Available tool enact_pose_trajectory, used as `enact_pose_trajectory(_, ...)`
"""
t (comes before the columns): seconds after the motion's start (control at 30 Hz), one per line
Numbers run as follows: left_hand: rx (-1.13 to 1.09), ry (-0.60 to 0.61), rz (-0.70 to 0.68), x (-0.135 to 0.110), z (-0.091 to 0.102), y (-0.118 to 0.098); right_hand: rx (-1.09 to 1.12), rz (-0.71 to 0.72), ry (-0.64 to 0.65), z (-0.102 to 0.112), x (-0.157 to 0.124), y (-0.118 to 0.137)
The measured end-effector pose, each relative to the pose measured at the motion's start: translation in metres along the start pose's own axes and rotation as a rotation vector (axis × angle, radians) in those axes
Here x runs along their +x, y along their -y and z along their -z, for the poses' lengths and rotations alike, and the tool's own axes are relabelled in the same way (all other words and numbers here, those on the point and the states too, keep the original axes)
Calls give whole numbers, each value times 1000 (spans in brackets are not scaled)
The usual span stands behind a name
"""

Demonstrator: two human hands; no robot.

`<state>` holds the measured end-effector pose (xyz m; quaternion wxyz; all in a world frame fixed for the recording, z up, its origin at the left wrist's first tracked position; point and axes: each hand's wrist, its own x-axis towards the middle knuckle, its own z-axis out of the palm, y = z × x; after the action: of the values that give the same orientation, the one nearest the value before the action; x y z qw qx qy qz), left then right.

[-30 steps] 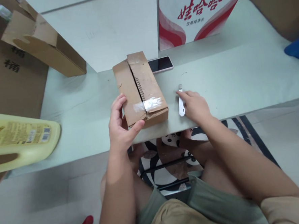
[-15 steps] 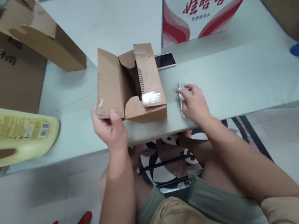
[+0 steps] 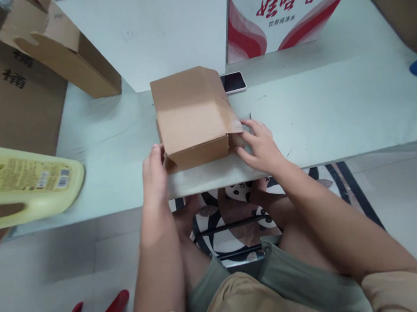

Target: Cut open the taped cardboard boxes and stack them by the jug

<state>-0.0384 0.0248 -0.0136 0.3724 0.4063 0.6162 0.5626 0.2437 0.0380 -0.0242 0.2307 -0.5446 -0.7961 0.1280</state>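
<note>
A small brown cardboard box [image 3: 191, 110] lies on the pale green table [image 3: 315, 112] near its front edge, with a plain unbroken face turned up. My left hand [image 3: 154, 171] presses against the box's near left corner. My right hand [image 3: 260, 143] is at the box's right end, thumb and fingers closed on a loose flap there. The white utility knife lies under my right hand, almost fully hidden.
A phone [image 3: 232, 82] lies just behind the box. A red-and-white printed carton [image 3: 277, 15] stands at the back, and an open brown carton [image 3: 61, 52] at the back left. A yellow jug [image 3: 30, 185] lies at the left. Bare table stretches to the right.
The box was sealed, then its left flap was swung open, and now it is turned over with a plain side up. My right hand left the knife and took the box's right flap.
</note>
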Motion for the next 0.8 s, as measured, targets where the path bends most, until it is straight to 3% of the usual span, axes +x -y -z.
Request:
enact_pose_trajectory(0.2, -249, 145, 146, 1, -3, -6, 264, 99, 1, 0, 6, 9)
enact_pose_trajectory(0.33, -440, 38, 15, -8, -10, -25, 411, 85, 53, 3, 9, 18)
enact_pose_trajectory(0.43, -442, -15, -112, -15, -11, -33, 447, 79, 94, 4, 8, 24)
enact_pose_trajectory(0.6, -344, 131, -80, -21, -3, -34, 571, -22, 77, -2, 5, 23)
enact_pose_trajectory(0.7, -466, 98, -141, -22, -1, -37, 641, -105, 21, -10, 4, 17)
enact_pose_trajectory(0.8, -586, 51, -144, -21, -1, -40, 687, -112, -130, -12, 5, 12)
